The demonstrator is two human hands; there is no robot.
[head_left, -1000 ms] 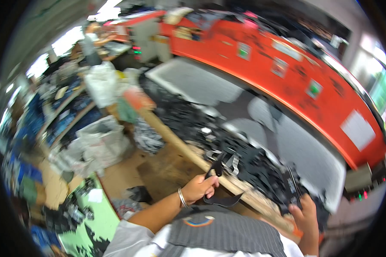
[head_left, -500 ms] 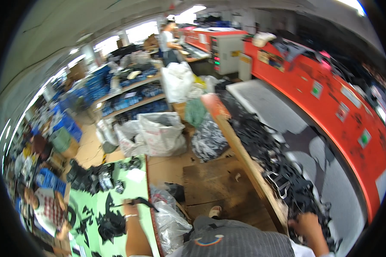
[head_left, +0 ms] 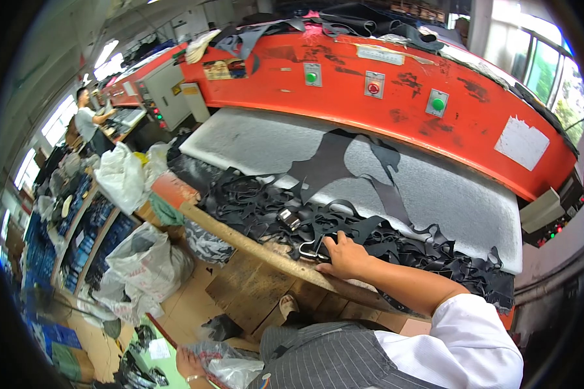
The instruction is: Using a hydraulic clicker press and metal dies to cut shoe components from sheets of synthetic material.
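My right hand [head_left: 345, 256] reaches over the wooden ledge, its thumb and fingers closed round the near end of a cutting die [head_left: 307, 250] with a pale metal outline. The die lies among tangled black scraps [head_left: 253, 204]. Just beyond it sits a smaller metal die [head_left: 289, 220]. On the grey machine bed [head_left: 240, 139] lies a dark sheet [head_left: 324, 162] with cut-out gaps. My left hand [head_left: 189, 363] is low at the edge of the green table [head_left: 169, 366], beside clear plastic bags [head_left: 230, 366]. Its fingers are partly hidden, and no strip shows in it.
Behind the bed rises a red machine beam [head_left: 344, 84] with several buttons. A wooden ledge [head_left: 253, 249] borders the scraps. White sacks [head_left: 143, 262] and loaded shelves [head_left: 78, 240] stand at the left. A person [head_left: 87, 122] works at another machine farther off.
My view has swung right toward the red machine. My right hand now meets the cutting die among the scraps. The black strip at my left hand is out of sight.
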